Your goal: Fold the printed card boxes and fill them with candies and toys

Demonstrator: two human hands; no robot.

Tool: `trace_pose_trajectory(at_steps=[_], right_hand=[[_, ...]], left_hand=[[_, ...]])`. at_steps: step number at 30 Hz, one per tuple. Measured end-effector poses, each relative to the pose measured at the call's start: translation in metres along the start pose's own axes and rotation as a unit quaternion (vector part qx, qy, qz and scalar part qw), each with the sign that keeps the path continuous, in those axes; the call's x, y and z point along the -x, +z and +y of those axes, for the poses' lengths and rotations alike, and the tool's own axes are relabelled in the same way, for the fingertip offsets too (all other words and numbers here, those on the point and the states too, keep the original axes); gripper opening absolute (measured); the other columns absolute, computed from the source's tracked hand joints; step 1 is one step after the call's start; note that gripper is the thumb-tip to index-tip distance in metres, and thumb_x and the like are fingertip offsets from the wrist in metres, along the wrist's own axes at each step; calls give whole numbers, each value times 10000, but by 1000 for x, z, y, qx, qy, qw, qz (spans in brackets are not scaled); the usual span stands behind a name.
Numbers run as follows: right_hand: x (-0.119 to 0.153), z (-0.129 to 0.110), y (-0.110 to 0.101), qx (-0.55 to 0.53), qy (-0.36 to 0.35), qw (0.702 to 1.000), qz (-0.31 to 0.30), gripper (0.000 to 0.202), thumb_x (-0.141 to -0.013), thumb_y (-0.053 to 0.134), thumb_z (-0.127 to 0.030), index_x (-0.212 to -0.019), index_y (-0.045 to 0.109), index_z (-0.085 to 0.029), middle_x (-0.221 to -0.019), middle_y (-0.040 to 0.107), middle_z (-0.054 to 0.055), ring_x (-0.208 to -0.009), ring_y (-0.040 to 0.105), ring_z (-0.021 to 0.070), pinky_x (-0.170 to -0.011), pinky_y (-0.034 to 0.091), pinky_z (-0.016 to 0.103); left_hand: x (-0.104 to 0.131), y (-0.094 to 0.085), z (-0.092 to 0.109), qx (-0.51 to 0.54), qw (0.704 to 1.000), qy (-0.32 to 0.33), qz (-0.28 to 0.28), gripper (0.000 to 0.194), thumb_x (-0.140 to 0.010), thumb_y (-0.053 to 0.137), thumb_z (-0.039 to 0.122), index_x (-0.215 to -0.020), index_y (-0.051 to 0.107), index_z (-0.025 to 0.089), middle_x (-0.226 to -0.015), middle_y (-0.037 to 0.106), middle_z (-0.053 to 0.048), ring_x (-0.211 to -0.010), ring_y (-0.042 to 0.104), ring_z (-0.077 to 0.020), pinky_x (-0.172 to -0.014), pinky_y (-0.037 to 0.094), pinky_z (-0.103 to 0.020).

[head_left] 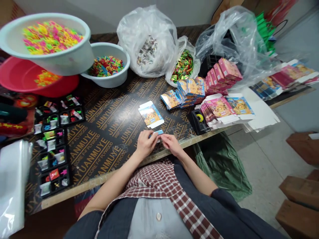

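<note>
At the table's front edge, my left hand (145, 144) is closed around one end of a small blue carton (159, 132), mostly hidden by the fingers. The fingers of my right hand (171, 144) are pinched together at the carton's near right end. Just beyond my hands lies a flat, unfolded blue carton (151, 114) with a yellow cartoon print and white flaps. To the right of it, several blue cartons (190, 91) are piled up beside stacked pink cartons (221, 74). A black tape dispenser (198, 121) with yellow tape stands at the front edge.
Flat pink cartons (219, 108) lie right of the dispenser. Black trays (55, 179) with small toys and packets line the left side. A white basin (74, 56), a red basin (17, 74) and a plastic bag (159, 23) stand behind. A green bag (224, 166) hangs below the edge.
</note>
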State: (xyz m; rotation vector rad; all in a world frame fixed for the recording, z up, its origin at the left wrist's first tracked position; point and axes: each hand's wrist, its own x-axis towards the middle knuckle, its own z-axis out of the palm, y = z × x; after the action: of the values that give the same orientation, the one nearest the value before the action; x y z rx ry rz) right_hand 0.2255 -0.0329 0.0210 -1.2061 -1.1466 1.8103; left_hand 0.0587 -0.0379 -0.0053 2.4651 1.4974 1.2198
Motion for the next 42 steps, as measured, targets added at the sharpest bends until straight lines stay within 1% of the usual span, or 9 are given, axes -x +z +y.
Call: trace_pose_trajectory(at_steps=[4, 8, 12, 15, 18, 22, 27, 37, 42], right_hand=[[-3, -11, -12, 168, -83, 978, 97, 698, -740, 522, -849, -506, 570, -194, -382, 353, -52, -387, 306, 81, -427, 217, 250], [-43, -21, -15, 170, -170, 958, 155, 649, -823, 483, -795, -645, 639, -190, -468, 482, -21, -443, 410, 112, -464, 328, 254], [-111, -14, 18, 234, -236, 939, 86, 607, -783, 551, -775, -804, 707, -188, -804, 699, 73, -738, 627, 203, -652, 494, 320], [-163, -1, 64, 312, -261, 914, 6, 613, -759, 606, -744, -996, 731, -192, -1121, 704, 149, -1062, 639, 299, -859, 526, 441], [-208, 7, 128, 394, -295, 866, -83, 635, -757, 698, -639, -1204, 685, -188, -1347, 605, 184, -1268, 546, 331, -1062, 427, 523], [-252, 5, 225, 488, -327, 785, -197, 800, -737, 779, -550, -1406, 543, -181, -1493, 477, 200, -1387, 431, 341, -1137, 345, 529], [-281, -2, 315, 569, -318, 713, -257, 952, -752, 786, -513, -1531, 357, -174, -1561, 353, 246, -1452, 321, 367, -1119, 323, 545], [-286, 7, 339, 638, -321, 656, -244, 892, -790, 739, -535, -1528, 364, -203, -1535, 373, 233, -1399, 327, 370, -1073, 283, 522], [-288, 5, 339, 652, -307, 651, -237, 871, -815, 722, -513, -1531, 356, -179, -1487, 425, 227, -1361, 353, 361, -1075, 271, 507]], left_hand=[[-4, -1, 5, 11, 999, -28, -33, 168, -939, 516, 193, -969, 681, 204, -868, 649, -67, -788, 568, -183, -691, 419, -317], [3, -34, -4, 82, 990, -32, -106, 323, -848, 510, 103, -1119, 666, 184, -947, 674, -77, -876, 588, -191, -753, 455, -336], [28, -85, -25, 94, 981, -65, -157, 213, -726, 544, 102, -820, 708, 201, -883, 678, -51, -901, 581, -202, -924, 446, -417], [42, -100, -43, 51, 971, -149, -180, 173, -804, 544, 164, -749, 703, 206, -864, 687, -47, -895, 587, -201, -982, 430, -452], [42, -84, -51, 9, 959, -186, -212, 235, -897, 575, 332, -1051, 715, 222, -1097, 692, -88, -1064, 592, -237, -1014, 434, -468], [37, -47, -51, -38, 948, -152, -278, 825, -738, 683, 705, -1374, 547, 197, -1423, 524, -194, -1340, 454, -365, -1104, 368, -572], [41, -33, -56, -30, 934, -108, -339, 666, -820, 649, 607, -1352, 576, 213, -1440, 533, -172, -1381, 436, -347, -1156, 335, -554], [48, -35, -58, -13, 939, -149, -309, 960, -674, 765, 622, -1441, 455, 134, -1481, 470, -229, -1361, 416, -400, -1110, 355, -594], [48, -40, -56, -2, 931, -163, -326, 734, -727, 746, 529, -1326, 548, 153, -1343, 583, -176, -1279, 484, -363, -1052, 407, -523]])
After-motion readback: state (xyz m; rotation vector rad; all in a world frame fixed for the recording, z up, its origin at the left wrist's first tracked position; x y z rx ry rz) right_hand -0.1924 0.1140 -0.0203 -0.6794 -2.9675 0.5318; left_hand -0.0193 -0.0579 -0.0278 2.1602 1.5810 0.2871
